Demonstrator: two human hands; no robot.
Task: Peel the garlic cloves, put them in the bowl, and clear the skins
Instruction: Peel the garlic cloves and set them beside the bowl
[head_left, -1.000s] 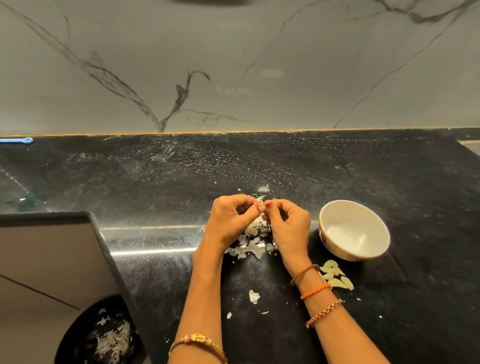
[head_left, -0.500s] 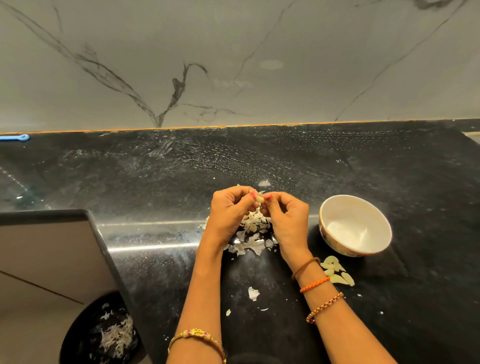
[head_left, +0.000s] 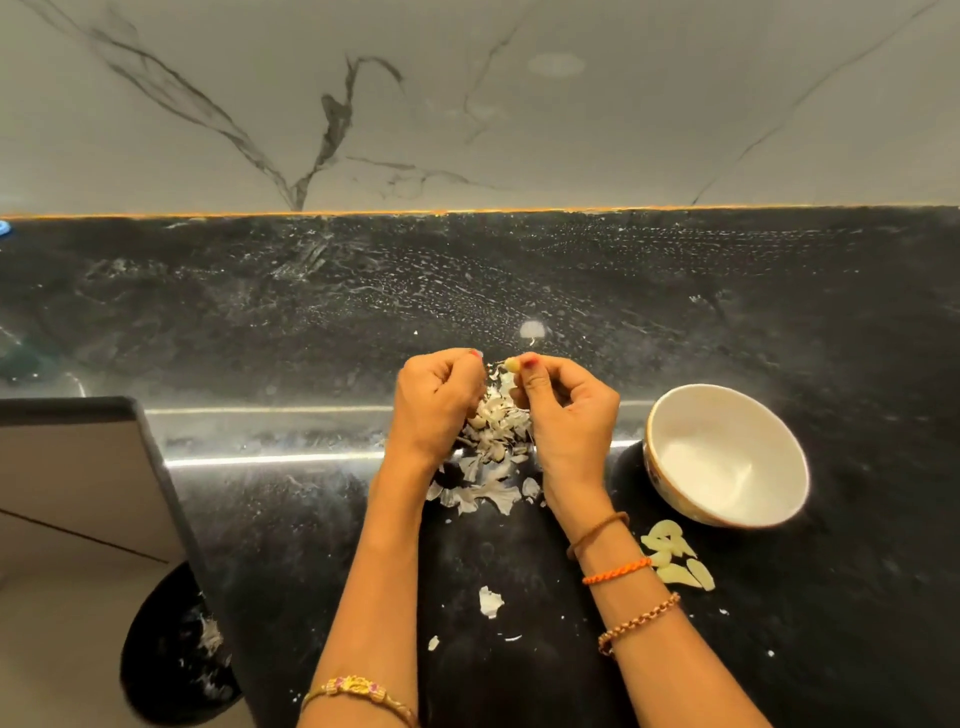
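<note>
Garlic clove (head_left: 512, 365) being pinched in right hand (head_left: 566, 415) fingertips above skins (head_left: 493, 447) on counter (head_left: 779, 322); left hand (head_left: 434, 402) curling, contents unclear. Bowl (head_left: 727, 457) sitting right — slippery clove risking dropping into skins.

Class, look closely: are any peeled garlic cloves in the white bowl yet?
No: the white bowl shows a bare inside, while the peeled cloves lie on the counter beside it.
</note>
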